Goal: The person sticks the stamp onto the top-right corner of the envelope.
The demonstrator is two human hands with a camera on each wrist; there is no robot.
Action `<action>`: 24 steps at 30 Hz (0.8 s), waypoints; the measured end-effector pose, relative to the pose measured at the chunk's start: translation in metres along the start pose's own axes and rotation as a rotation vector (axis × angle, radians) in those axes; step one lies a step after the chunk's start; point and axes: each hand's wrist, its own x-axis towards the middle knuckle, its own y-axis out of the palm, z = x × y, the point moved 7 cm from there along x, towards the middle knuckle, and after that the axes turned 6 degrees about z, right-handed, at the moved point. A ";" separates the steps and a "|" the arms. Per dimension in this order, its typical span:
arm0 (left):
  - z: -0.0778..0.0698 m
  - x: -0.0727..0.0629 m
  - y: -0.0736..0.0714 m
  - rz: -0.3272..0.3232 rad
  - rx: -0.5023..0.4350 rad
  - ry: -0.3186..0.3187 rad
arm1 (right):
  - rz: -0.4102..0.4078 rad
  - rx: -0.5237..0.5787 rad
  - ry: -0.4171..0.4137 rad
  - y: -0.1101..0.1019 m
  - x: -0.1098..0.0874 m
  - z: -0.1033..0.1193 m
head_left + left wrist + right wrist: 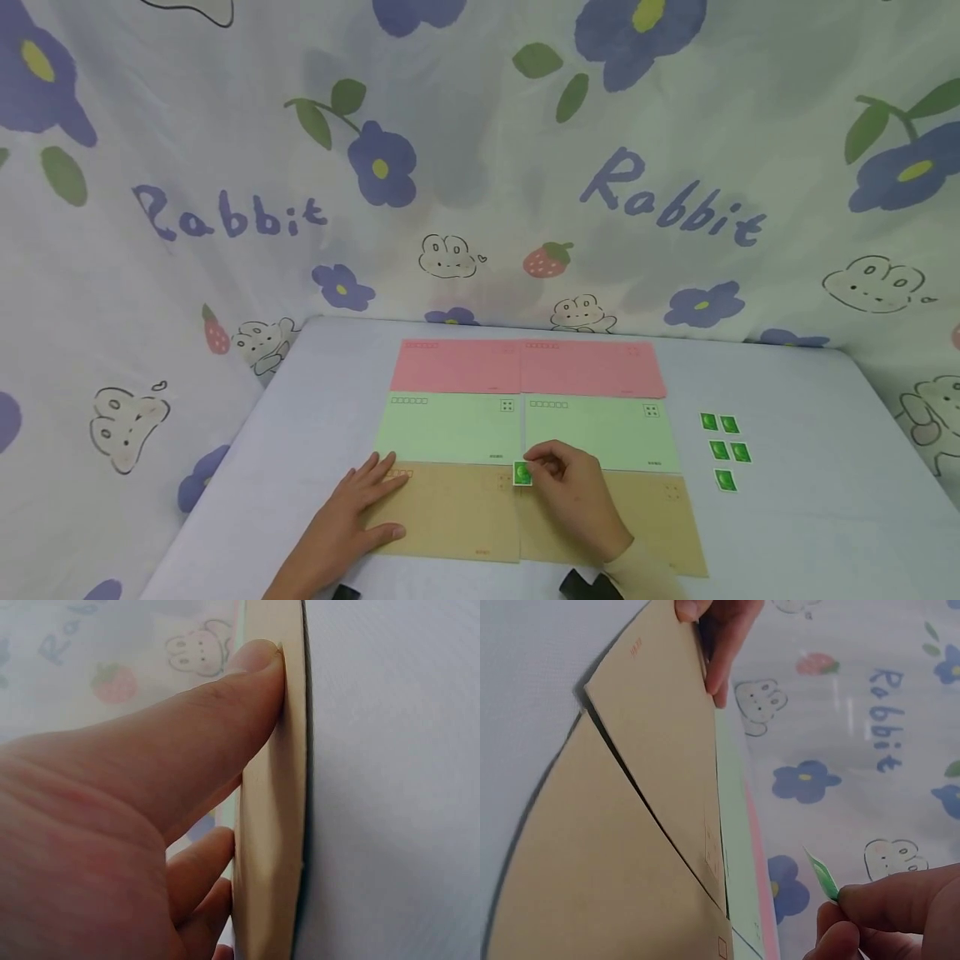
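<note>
Between thumb and fingertips my right hand [576, 493] pinches a small green stamp [521, 474] with a white border. It hangs above the top right corner of the left brown envelope [450, 518]; in the right wrist view the stamp [822, 874] appears edge-on and slightly bent, apart from the paper. My left hand [347, 515] rests spread on that envelope's left end, its thumb [225, 712] pressing near the lower edge in the left wrist view. Partly covered by my right hand lies the right brown envelope [648, 525].
Two green envelopes [450, 429] and two pink envelopes [457, 367] lie in rows behind the brown ones. Several green stamps [719, 450] lie on the white table [810, 500] at right. A rabbit-and-flower printed curtain [480, 192] hangs behind.
</note>
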 end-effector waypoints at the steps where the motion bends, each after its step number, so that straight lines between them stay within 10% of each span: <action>1: 0.000 0.000 0.000 -0.002 0.000 0.004 | 0.006 0.005 -0.003 0.001 0.000 0.000; 24: 0.001 0.000 0.001 0.008 -0.011 -0.036 | 0.089 0.004 -0.050 0.020 0.007 0.001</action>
